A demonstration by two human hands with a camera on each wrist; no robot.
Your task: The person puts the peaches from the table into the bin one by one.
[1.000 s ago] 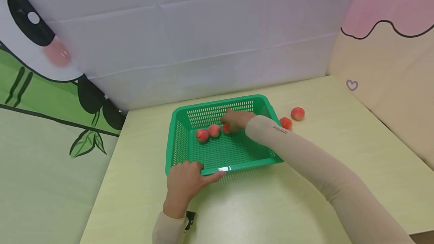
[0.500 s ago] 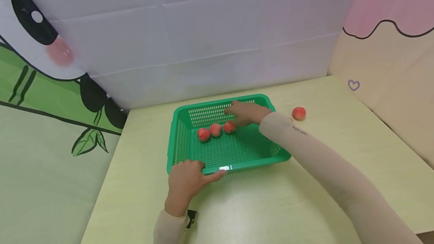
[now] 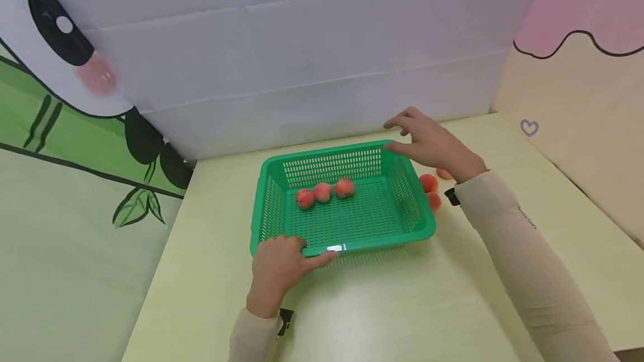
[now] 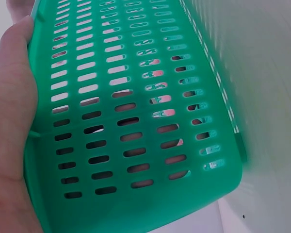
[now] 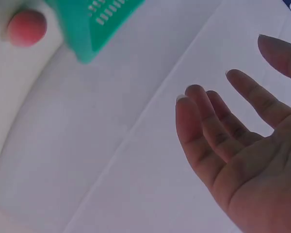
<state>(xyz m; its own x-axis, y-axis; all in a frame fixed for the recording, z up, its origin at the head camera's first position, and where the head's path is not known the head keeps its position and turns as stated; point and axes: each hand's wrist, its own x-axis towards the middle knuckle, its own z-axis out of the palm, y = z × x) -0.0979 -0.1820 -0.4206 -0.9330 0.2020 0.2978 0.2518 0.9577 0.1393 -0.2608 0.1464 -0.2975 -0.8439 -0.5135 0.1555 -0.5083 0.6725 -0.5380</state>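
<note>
A green plastic basket [image 3: 352, 246] with slotted walls stands on the table. Inside it three peaches lie in a row, among them the left peach [image 3: 304, 199] and the right peach [image 3: 344, 188]. My left hand [image 3: 278, 266] grips the basket's near rim at the left corner, the thumb stretched along the front. Over the back right corner hovers my right hand [image 3: 427, 141], holding nothing; its fingers are spread and loosely bent in the right wrist view. To the basket's right lie a peach [image 3: 429, 182], another peach [image 3: 434, 201] and a third peach [image 3: 444, 173] partly hidden by the right hand.
The pale yellow table [image 3: 211, 306] reaches back to a white cloth wall [image 3: 322, 60]. A beige and pink printed panel [image 3: 578, 110] closes off the right side, and a green printed panel [image 3: 55, 228] the left.
My right hand has let go of the third peach inside the basket and moved out to the upper right. The left hand stays on the rim.
</note>
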